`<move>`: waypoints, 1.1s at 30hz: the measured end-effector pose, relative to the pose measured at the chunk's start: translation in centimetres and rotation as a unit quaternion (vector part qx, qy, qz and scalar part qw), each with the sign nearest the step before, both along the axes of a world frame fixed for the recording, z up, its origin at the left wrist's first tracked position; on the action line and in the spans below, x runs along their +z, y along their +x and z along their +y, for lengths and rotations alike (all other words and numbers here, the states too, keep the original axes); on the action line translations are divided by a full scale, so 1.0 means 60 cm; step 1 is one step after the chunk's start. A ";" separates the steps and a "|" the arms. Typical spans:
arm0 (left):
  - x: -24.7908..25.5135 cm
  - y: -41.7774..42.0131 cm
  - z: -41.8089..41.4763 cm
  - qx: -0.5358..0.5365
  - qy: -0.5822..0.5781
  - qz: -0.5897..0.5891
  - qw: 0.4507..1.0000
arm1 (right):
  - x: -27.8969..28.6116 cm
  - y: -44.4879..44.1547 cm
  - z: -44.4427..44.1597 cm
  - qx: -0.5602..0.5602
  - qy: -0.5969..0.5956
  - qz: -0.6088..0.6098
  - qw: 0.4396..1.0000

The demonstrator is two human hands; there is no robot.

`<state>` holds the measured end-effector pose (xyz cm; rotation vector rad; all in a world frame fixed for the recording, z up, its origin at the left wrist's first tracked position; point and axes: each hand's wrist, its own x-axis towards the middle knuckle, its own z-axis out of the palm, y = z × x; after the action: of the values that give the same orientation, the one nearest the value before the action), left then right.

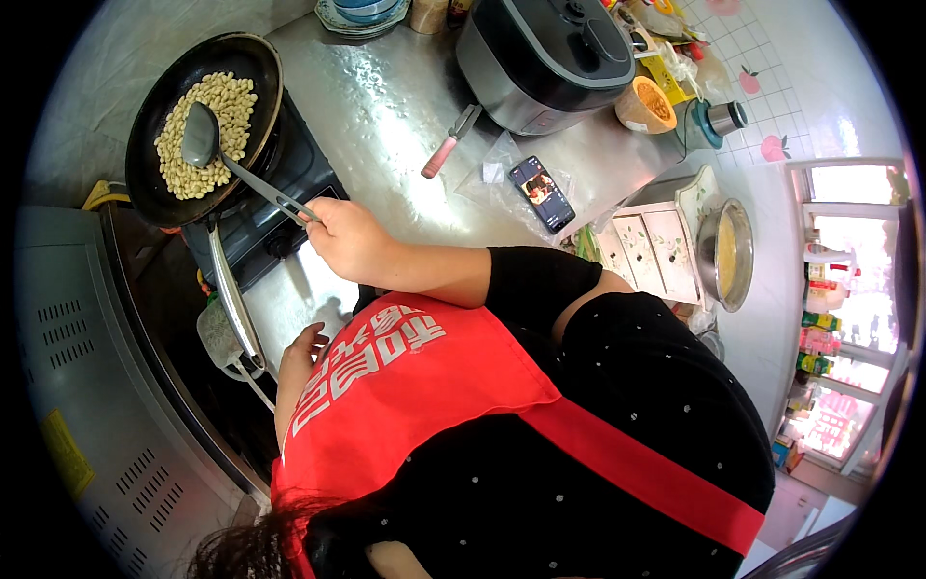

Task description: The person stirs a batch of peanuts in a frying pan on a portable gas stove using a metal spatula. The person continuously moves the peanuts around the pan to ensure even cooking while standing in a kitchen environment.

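Note:
My right hand (346, 239) grips the long grey handle of a cooking turner (202, 136). The turner's broad blade rests on a heap of pale shelled peanuts (210, 108) in a dark frying pan (155, 108). That pan sits over a black gas stove (311, 166), and its metal handle (230, 289) points toward my body. Low beside the red apron (427, 376) is my left hand (307, 346), near the counter edge and apart from the pan handle. Its fingers are slightly apart with nothing visible in them; the apron hides part of it.
A peeler-like tool with a pink handle (439, 158) lies on the steel counter (383, 137). Beyond it stand a rice cooker (542, 65) and stacked dishes (362, 18). A phone (542, 194) rests on clear plastic. A vented metal cabinet (79, 311) borders the left side.

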<state>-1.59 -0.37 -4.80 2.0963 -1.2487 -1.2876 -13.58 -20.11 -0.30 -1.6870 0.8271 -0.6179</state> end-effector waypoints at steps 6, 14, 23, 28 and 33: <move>-0.004 0.001 0.002 0.001 -0.001 0.002 1.000 | 0.005 -0.001 0.001 0.003 0.002 -0.002 1.000; -0.005 0.001 0.002 0.000 -0.007 0.002 1.000 | -0.013 0.002 0.003 -0.002 0.009 -0.013 1.000; -0.002 -0.002 0.002 0.013 0.001 0.010 1.000 | -0.003 0.001 0.004 0.000 0.023 -0.006 1.000; -0.004 0.000 0.001 0.010 0.004 0.015 1.000 | -0.006 0.001 0.005 -0.006 0.027 -0.025 0.999; -0.004 0.000 0.003 0.017 0.008 0.023 1.000 | -0.006 0.002 0.005 -0.007 0.026 -0.021 0.999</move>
<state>-1.59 -0.21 -5.03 2.0789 -1.1819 -1.3270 -13.48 -19.84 -0.69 -1.6174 0.8189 -0.6328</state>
